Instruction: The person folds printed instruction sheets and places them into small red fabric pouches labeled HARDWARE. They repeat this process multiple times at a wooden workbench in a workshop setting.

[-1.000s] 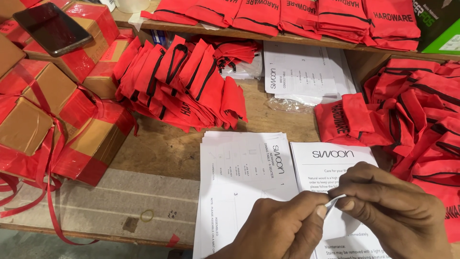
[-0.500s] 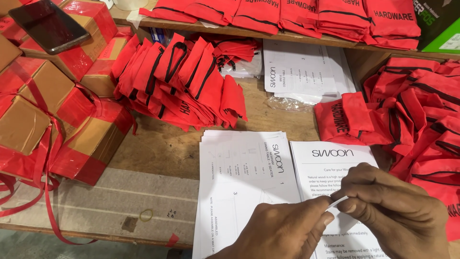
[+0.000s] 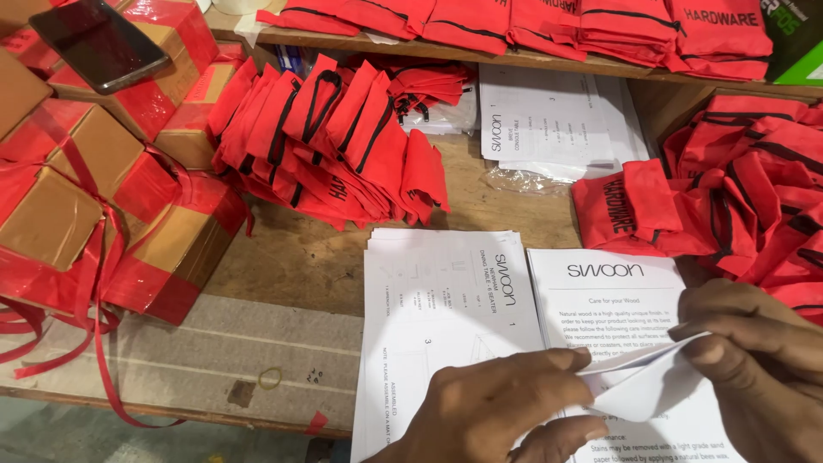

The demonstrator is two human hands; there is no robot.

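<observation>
The bench (image 3: 291, 266) is bare wood, with a worn mat (image 3: 171, 360) along its near edge. It carries stock in groups, apparently set out within arm's reach of the working spot.

Boxes (image 3: 94, 197), brown card wrapped in red tape, are stacked at the left; a dark phone (image 3: 99, 43) lies face up on the top one, out of the way of the work. Loose red tape (image 3: 94, 343) trails off the stack over the bench edge.

Red bags (image 3: 334, 137) with black trim stand in a leaning row at centre. A second heap of bags (image 3: 737, 189) lies at the right, and folded ones line the shelf (image 3: 514, 53) above.

Printed sheets (image 3: 549, 120) sit at the back under the shelf. Two stacks of paper lie in front of the person: the left stack (image 3: 446, 309) turned sideways, the right stack (image 3: 617, 291) upright to the reader.

The top sheet (image 3: 643, 381) of the right stack is the item in hand. It is white, thin and lifted off the stack at its middle, bent into a soft fold with a raised edge running between the two hands.

The left hand (image 3: 497, 411) pinches the fold's left end between thumb and fingers, closed on the paper. The right hand (image 3: 754, 351) grips the right end, fingers curled over the edge. Both ends are held, which I judge keeps the crease straight.

A small rubber band (image 3: 271, 377) lies on the mat.
</observation>
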